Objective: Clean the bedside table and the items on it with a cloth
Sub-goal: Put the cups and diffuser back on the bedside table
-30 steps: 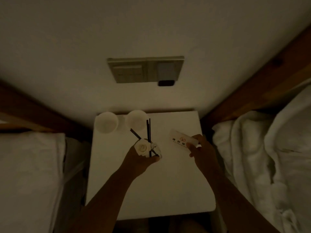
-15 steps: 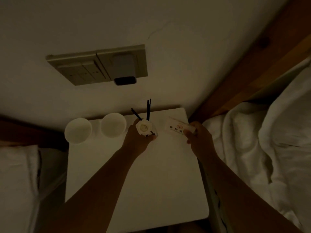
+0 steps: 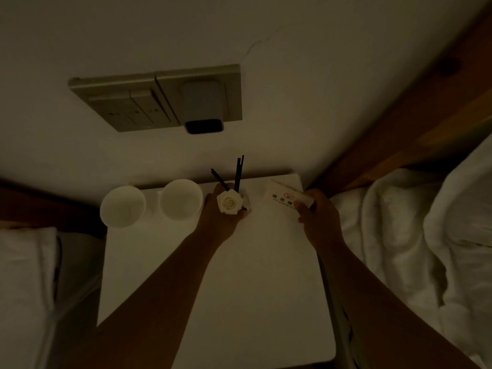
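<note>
Left hand grips a rose holder with loose black sticks, right hand holds a card, both at the tabletop rear beside two cups; tilting may spill sticks; no cloth visible.

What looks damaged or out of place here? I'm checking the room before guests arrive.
A thin crack in the wall runs up from the beige switch panel. The two white cups stand upright on the white bedside table; nothing is spilled.
</note>
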Demonstrator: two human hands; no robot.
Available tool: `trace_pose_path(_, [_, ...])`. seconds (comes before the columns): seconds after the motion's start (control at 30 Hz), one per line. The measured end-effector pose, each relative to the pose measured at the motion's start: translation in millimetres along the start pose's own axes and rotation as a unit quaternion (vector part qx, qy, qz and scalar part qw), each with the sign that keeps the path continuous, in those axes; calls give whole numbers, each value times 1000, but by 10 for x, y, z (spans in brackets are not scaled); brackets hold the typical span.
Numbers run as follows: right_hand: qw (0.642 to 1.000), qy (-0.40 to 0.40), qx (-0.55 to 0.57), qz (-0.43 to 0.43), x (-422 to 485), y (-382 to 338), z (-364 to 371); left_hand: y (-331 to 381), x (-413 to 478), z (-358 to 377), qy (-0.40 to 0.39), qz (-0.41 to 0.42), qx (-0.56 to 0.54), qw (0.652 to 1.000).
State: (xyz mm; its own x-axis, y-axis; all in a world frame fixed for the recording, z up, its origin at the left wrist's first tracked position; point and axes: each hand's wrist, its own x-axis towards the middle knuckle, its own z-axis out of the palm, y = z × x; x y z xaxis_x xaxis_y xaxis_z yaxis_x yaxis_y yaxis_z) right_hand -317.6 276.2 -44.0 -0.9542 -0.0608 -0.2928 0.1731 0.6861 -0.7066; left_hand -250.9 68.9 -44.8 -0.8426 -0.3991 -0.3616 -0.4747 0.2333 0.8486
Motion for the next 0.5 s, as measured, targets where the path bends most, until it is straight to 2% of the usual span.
trace_pose_path(0.3, [1000,9,8,1,31,-22,47,-28,32,-15,23,75,89,993])
trace_pose_path(0.5, [1000,9,22,-10,24,-18,96,-24,-23,19,52,45,1,998])
